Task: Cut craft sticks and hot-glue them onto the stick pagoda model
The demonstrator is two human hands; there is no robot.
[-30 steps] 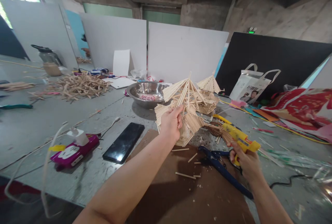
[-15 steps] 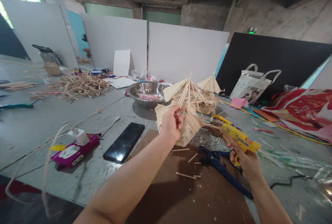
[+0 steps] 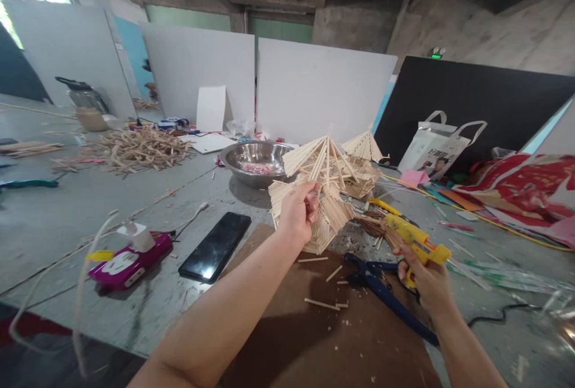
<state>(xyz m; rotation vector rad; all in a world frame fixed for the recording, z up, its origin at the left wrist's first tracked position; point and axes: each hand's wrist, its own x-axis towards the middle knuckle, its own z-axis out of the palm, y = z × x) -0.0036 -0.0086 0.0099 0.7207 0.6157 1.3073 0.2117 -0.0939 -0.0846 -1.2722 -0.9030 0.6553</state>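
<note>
A pavilion model point(image 3: 330, 220) built of thin wooden sticks, with tiered sloping roofs and a pointed top, stands on the brown board point(image 3: 287, 340). My left hand point(image 3: 300, 211) is closed in a pinch at its upper roof; the fingertips are partly hidden, so a loose stick between them cannot be made out. In my right hand point(image 3: 426, 280) is a yellow hot glue gun point(image 3: 411, 235), its nose pointing left towards the model. Blue-handled pliers point(image 3: 386, 298) lie on the board just left of that hand. Several short sticks point(image 3: 321, 303) are scattered in front of the model.
Behind the model are a steel bowl point(image 3: 256, 163) and a second stick model point(image 3: 363, 157). A black phone point(image 3: 215, 247) and a purple power strip point(image 3: 130, 262) with cables lie left. A pile of wood strips point(image 3: 139, 148) sits further back. A paper bag point(image 3: 431, 148) stands at right.
Almost nothing differs. My left hand has shifted very slightly at the model's roof; my right hand and the glue gun stay in place.
</note>
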